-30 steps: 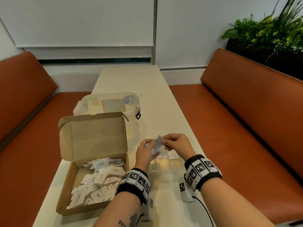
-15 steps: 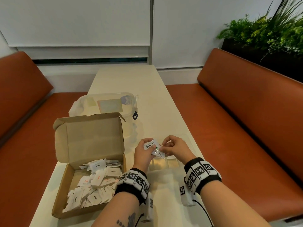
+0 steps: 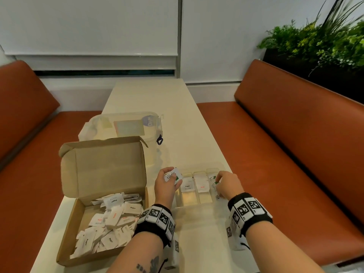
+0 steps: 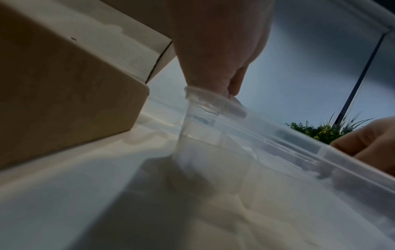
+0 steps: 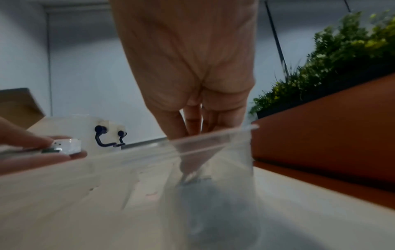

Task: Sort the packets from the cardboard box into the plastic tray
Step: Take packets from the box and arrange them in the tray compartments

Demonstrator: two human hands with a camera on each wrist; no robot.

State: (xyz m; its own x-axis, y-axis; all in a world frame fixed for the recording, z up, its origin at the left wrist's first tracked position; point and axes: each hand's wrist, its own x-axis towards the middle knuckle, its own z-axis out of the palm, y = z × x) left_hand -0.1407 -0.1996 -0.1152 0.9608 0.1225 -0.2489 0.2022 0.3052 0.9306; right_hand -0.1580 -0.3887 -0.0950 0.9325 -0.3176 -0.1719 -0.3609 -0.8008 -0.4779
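An open cardboard box [image 3: 67, 233] at the left holds several white packets [image 3: 112, 219]. To its right stands the clear plastic tray [image 3: 188, 198], with a Pepper packet [image 3: 188, 186] and a Salt packet [image 3: 202, 186] in its middle compartments. My left hand [image 3: 171, 178] hovers over the tray's left end and pinches a Stevia packet [image 3: 174, 174], seen also as white packet edges [image 5: 66, 146]. My right hand [image 3: 218, 184] reaches into the rightmost compartment, fingers [image 5: 192, 121] pointing down, pinching another Stevia packet [image 3: 212, 179] there.
A clear lidded container [image 3: 126, 125] stands behind the box lid. The cream table [image 3: 157, 99] runs on to the wall. Orange benches [image 3: 295, 154] flank it on both sides, with plants [image 3: 325, 42] behind the right one.
The hands were together over the tray holding packets. They have parted: the right hand moved right and down into the end compartment with one packet, while the left kept its packet.
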